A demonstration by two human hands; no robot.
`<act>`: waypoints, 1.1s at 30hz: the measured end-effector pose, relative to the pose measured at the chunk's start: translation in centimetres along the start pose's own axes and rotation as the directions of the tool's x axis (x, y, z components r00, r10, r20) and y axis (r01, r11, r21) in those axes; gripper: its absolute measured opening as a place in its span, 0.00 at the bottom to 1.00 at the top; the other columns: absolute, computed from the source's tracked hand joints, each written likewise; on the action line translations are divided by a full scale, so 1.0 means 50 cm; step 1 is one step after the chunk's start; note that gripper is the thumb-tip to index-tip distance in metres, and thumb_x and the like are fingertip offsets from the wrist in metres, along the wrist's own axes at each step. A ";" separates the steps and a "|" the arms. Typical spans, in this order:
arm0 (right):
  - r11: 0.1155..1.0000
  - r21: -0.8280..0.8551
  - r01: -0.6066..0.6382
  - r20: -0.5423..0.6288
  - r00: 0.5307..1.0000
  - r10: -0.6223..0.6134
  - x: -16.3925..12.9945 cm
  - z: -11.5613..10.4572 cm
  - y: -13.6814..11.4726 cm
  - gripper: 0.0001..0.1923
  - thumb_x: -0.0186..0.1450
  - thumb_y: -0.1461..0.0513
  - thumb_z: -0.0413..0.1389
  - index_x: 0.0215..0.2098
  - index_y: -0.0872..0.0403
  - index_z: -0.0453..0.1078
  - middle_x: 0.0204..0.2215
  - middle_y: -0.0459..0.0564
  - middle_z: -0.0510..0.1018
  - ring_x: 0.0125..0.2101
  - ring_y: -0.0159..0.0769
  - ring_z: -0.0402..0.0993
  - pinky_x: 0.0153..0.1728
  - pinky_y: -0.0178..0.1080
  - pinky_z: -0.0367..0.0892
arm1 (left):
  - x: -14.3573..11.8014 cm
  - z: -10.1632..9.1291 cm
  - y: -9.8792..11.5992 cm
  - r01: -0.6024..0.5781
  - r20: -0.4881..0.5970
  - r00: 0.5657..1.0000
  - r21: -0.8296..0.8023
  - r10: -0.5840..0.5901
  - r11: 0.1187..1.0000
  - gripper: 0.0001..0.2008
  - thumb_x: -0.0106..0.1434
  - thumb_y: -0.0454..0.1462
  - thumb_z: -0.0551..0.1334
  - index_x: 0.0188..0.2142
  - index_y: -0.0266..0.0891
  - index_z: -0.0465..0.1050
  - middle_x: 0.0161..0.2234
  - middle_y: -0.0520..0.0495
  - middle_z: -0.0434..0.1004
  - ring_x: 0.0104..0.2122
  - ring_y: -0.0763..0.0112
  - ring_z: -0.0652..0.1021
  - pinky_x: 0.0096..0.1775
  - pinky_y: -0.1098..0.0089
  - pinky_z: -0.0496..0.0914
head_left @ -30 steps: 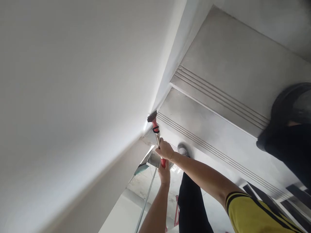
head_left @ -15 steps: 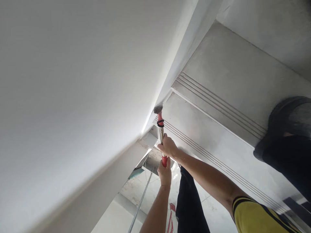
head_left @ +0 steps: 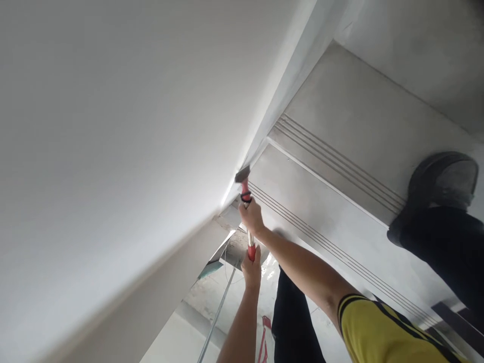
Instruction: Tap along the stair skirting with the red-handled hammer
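My right hand and left hand are both closed around the hammer; its head above my fingers might chip the wall.

left two thirds of the frame: white wall, solid, no passage. it meets the grey stair treads along a narrow seam running from centre to top. hammer head sits in that seam at centre; right hand and left hand stack along its handle just below. shoe blocks the tread at right edge. dark trouser leg fills lower centre. open gap only lower centre-left, crossed by a thin metal rod.
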State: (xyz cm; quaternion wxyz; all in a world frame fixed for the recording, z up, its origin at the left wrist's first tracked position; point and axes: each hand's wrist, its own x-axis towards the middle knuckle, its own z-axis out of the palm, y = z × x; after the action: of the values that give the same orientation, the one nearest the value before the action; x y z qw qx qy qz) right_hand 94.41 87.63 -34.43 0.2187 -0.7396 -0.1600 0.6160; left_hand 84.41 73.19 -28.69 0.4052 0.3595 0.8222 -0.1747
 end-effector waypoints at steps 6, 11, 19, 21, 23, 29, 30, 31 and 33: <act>0.999 -0.037 -0.022 0.151 0.988 0.027 -0.014 0.030 0.018 0.07 0.63 0.64 0.51 0.39 0.56 0.63 0.24 0.48 0.71 0.25 0.37 0.71 0.27 0.34 0.63 | 0.006 -0.026 -0.042 0.051 -0.037 0.998 0.046 -0.049 0.998 0.23 0.60 0.57 0.53 0.28 0.39 0.67 0.23 0.46 0.70 0.25 0.64 0.70 0.31 0.67 0.66; 0.996 0.058 0.070 -0.015 0.998 -0.069 0.038 -0.059 -0.028 0.08 0.64 0.63 0.49 0.42 0.57 0.62 0.24 0.48 0.71 0.25 0.35 0.71 0.26 0.33 0.63 | 0.014 -0.009 0.061 -0.089 -0.045 0.995 0.046 0.091 0.995 0.25 0.59 0.59 0.55 0.25 0.40 0.64 0.20 0.48 0.67 0.23 0.68 0.67 0.31 0.68 0.65; 0.985 -0.166 0.041 0.224 0.975 -0.003 0.000 -0.066 -0.021 0.10 0.63 0.64 0.51 0.43 0.59 0.62 0.29 0.54 0.75 0.29 0.38 0.74 0.29 0.35 0.67 | -0.046 0.023 0.053 0.007 -0.072 0.997 -0.127 -0.017 0.992 0.27 0.58 0.60 0.55 0.27 0.37 0.68 0.22 0.45 0.70 0.23 0.64 0.70 0.28 0.67 0.63; 0.995 -0.071 0.068 0.105 0.993 -0.060 0.026 -0.107 -0.060 0.11 0.64 0.63 0.49 0.45 0.59 0.61 0.28 0.53 0.75 0.27 0.37 0.74 0.28 0.34 0.68 | -0.028 -0.001 0.107 -0.109 -0.077 0.992 -0.089 0.102 0.990 0.26 0.57 0.59 0.57 0.25 0.38 0.66 0.20 0.47 0.68 0.22 0.67 0.68 0.28 0.68 0.62; 0.997 -0.008 0.073 0.023 0.997 -0.072 0.050 -0.152 -0.097 0.11 0.64 0.64 0.48 0.44 0.58 0.60 0.26 0.51 0.74 0.24 0.35 0.73 0.25 0.34 0.67 | -0.016 -0.015 0.159 -0.173 -0.049 0.984 -0.071 0.170 0.982 0.25 0.59 0.58 0.57 0.24 0.39 0.65 0.19 0.50 0.66 0.21 0.69 0.67 0.29 0.69 0.62; 0.995 -0.080 0.062 0.061 0.997 -0.057 0.030 -0.163 -0.089 0.09 0.62 0.64 0.50 0.42 0.58 0.60 0.24 0.49 0.73 0.22 0.35 0.73 0.24 0.34 0.67 | -0.047 0.026 0.153 -0.064 -0.013 0.998 -0.130 0.063 0.989 0.25 0.58 0.59 0.56 0.26 0.39 0.66 0.21 0.47 0.68 0.24 0.65 0.69 0.30 0.68 0.62; 0.993 -0.099 0.060 0.085 0.995 -0.051 0.025 -0.156 -0.084 0.09 0.62 0.65 0.50 0.41 0.57 0.60 0.24 0.49 0.73 0.22 0.35 0.73 0.24 0.34 0.67 | -0.051 0.029 0.148 -0.045 -0.023 0.999 -0.139 0.042 0.989 0.25 0.58 0.59 0.56 0.26 0.39 0.66 0.21 0.46 0.69 0.24 0.64 0.70 0.30 0.67 0.61; 0.993 -0.103 0.064 0.094 0.994 -0.054 0.025 -0.155 -0.083 0.08 0.62 0.65 0.51 0.41 0.57 0.60 0.24 0.49 0.73 0.22 0.34 0.73 0.24 0.33 0.67 | -0.053 0.028 0.150 -0.041 -0.029 0.999 -0.141 0.038 0.989 0.25 0.58 0.59 0.56 0.26 0.39 0.66 0.21 0.46 0.68 0.24 0.64 0.70 0.30 0.67 0.61; 0.995 -0.059 0.079 0.058 0.995 -0.076 0.038 -0.173 -0.103 0.09 0.62 0.65 0.51 0.41 0.57 0.60 0.24 0.49 0.72 0.21 0.34 0.72 0.23 0.33 0.66 | -0.053 0.013 0.185 -0.092 -0.036 0.995 -0.122 0.088 0.988 0.25 0.59 0.59 0.55 0.25 0.39 0.64 0.20 0.48 0.67 0.24 0.66 0.68 0.30 0.68 0.60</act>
State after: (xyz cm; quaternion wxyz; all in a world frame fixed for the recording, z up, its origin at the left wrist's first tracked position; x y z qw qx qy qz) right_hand 103.44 91.90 -32.09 0.2153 -0.7217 -0.2135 0.6222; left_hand 92.63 77.91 -26.97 0.4214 0.3729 0.8206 -0.0993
